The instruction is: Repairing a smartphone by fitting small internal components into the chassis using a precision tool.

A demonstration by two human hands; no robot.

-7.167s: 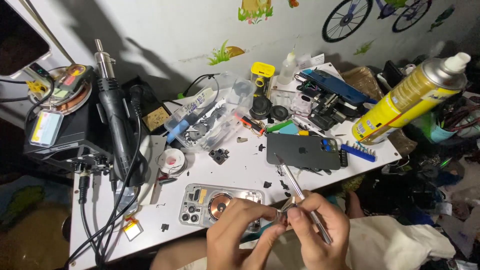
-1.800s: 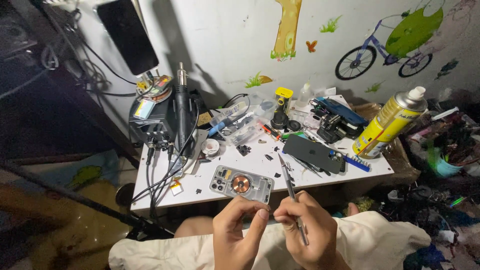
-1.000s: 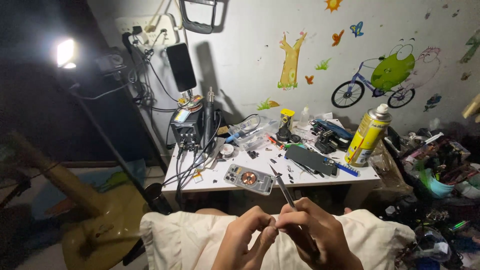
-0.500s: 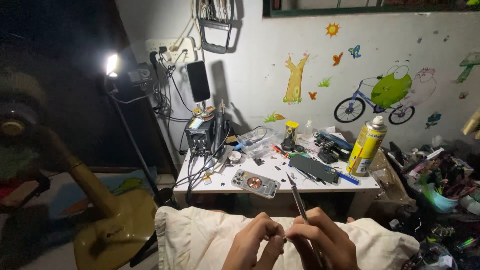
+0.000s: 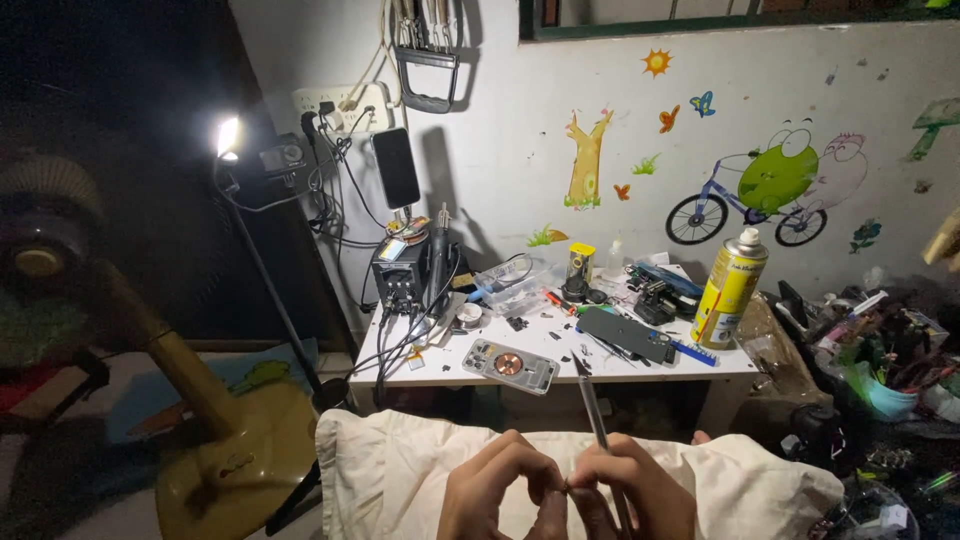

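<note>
At the left edge of the white table [image 5: 700, 362] a black soldering station [image 5: 400, 280] trails its cables, an opened phone [image 5: 508, 365] lies at the front edge and a yellow spray can [image 5: 729, 288] stands at the right. Below, over the pale cushion [image 5: 400, 470], your left hand [image 5: 495, 490] pinches a tiny part [image 5: 566, 487], too small to identify, between curled fingertips, touching your right hand [image 5: 645, 490], whose fingers are closed around slim tweezers [image 5: 593, 410]. Keep both hands braced together and the part low over the cushion, so a slip drops it softly.
</note>
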